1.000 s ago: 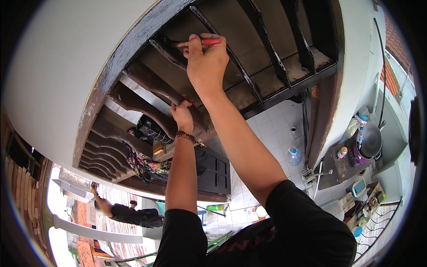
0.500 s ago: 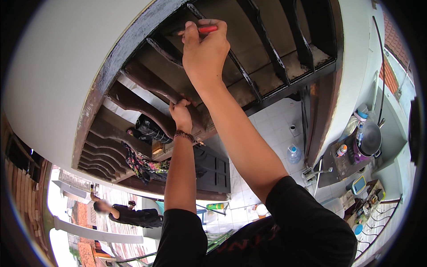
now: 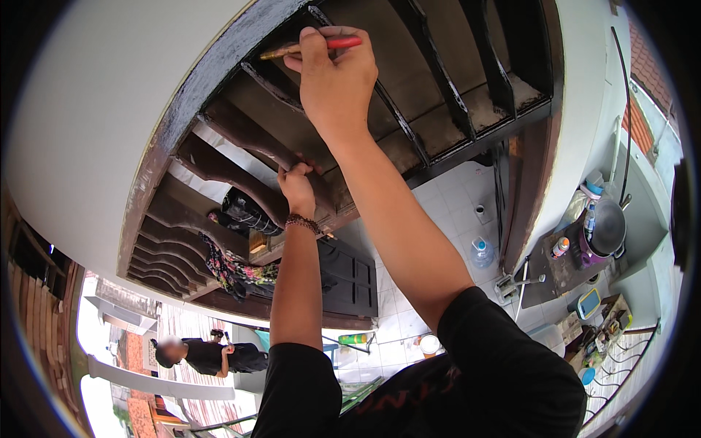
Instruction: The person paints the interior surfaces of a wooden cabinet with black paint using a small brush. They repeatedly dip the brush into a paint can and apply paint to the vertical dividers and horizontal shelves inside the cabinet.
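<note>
Held up high, my right hand [image 3: 339, 87] pinches a slim paintbrush [image 3: 345, 43] with a red handle. Its tan tip reaches left to the inner edge of a wooden frame [image 3: 166, 117], by the end of a slat coated black. Lower down, my left hand [image 3: 298, 191], with a beaded bracelet at the wrist, is closed round a brown wavy slat [image 3: 248, 133]. Slats on the right, such as this one [image 3: 438, 62], are glossy black. Those on the left, like this lower slat [image 3: 179, 212], are brown.
A floral cloth [image 3: 237, 274] hangs behind the lower slats. At right, a wok [image 3: 607, 226] and a spray can [image 3: 560, 247] stand on a counter. A water jug [image 3: 482, 252] is on the tiled floor. Another person [image 3: 204, 355] in dark clothes stands at lower left.
The paintbrush and my right fingers have shifted slightly, so more of the brush tip shows to the left. My left hand stays put. The other person's raised arm has come down.
</note>
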Available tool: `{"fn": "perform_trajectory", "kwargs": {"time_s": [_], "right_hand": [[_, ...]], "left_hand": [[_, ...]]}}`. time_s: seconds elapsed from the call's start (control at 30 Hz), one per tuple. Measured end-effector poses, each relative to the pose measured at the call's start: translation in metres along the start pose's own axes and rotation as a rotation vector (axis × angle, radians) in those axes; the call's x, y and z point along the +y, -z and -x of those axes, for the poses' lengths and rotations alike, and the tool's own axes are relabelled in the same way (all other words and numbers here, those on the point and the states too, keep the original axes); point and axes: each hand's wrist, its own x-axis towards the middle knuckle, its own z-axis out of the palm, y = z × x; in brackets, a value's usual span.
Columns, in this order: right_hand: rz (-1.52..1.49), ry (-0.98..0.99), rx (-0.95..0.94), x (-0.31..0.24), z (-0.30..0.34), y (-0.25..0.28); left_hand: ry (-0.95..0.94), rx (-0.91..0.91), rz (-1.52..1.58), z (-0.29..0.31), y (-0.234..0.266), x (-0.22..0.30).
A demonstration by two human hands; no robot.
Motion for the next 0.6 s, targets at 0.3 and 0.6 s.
{"fn": "perform_trajectory", "kwargs": {"time_s": [0.3, 0.6], "right_hand": [[-0.17, -0.033, -0.058, -0.006, 0.003, 0.005], [0.027, -0.005, -0.074, 0.003, -0.002, -0.009]], "left_hand": [[-0.001, 0.0, -0.005, -0.001, -0.001, -0.002], [0.007, 0.021, -0.005, 0.003, -0.007, 0.003]]}}
